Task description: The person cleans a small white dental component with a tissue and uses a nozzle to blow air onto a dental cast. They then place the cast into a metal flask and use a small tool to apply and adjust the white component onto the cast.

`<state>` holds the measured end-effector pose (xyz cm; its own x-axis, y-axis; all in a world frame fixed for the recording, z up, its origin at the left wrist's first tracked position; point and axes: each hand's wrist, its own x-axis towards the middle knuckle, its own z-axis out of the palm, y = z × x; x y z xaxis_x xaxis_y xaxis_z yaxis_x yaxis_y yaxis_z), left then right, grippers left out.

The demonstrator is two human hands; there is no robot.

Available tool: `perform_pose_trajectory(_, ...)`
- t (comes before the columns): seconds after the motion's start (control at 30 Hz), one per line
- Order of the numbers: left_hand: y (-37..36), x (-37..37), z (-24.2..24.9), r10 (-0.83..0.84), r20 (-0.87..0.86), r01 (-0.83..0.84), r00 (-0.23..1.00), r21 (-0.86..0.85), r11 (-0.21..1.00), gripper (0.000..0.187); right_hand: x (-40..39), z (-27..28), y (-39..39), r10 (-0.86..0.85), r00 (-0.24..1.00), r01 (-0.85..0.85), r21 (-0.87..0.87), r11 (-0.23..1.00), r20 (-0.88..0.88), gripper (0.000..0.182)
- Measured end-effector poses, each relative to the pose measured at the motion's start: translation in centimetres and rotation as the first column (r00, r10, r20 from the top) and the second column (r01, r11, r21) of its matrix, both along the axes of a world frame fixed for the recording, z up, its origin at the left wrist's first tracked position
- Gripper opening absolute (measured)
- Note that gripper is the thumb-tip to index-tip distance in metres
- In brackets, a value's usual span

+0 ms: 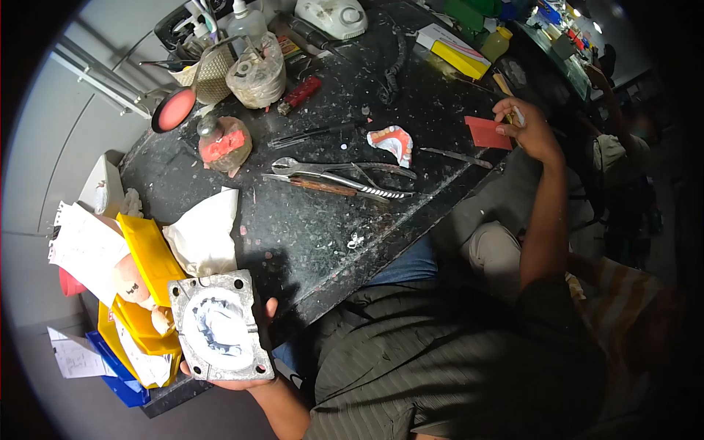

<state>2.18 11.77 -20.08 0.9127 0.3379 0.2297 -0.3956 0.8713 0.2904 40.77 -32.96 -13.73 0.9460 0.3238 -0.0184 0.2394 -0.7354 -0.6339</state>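
Note:
My left hand holds a square metal dental flask half from below, tilted toward me. White plaster with a horseshoe-shaped hollow fills its middle. My right hand pinches a pink wax sheet over the bench's right edge. A small pale item shows among those fingers, too small to name. Near the right hand lie a thin knife and a dental model with pink wax on it. Pliers and a wooden-handled tool rest on the black bench.
Yellow bins with papers stand at the left beside a white cloth. Farther back are a wax-smeared pot, a red lighter, a pan of pink wax and a yellow-white box. Another person is at the right.

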Motion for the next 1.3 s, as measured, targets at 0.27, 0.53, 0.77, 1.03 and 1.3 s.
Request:
perform_pose_trajectory(0.27,-0.3,0.5,0.2,-0.032,0.047,0.031,0.998,0.019,0.999,0.083,0.2,-0.7,2.7,0.125,0.992,-0.123,0.063,0.990,-0.016,0.031)
perform_pose_trajectory(0.53,-0.1,0.2,-0.1,-0.013,0.025,0.013,1.000,0.032,0.999,0.082,1.4,-1.6,5.8,0.165,0.970,-0.172,0.022,0.985,0.180,0.036)
perform_pose_trajectory(0.77,0.0,0.0,-0.5,0.008,0.017,-0.009,1.000,0.010,1.000,0.084,0.0,-0.1,5.9,0.094,0.931,-0.085,-0.041,0.996,0.352,0.057)
perform_pose_trajectory(1.03,-0.6,0.5,0.3,0.004,0.019,-0.003,1.000,-0.051,0.999,0.086,-2.7,-0.7,5.8,0.175,0.971,-0.184,0.040,0.982,0.161,0.075)
perform_pose_trajectory(1.3,-0.6,0.1,-0.4,0.057,0.020,-0.054,0.998,-0.123,0.991,0.089,-4.4,1.2,7.8,0.294,0.904,-0.334,0.084,0.939,0.311,0.072)
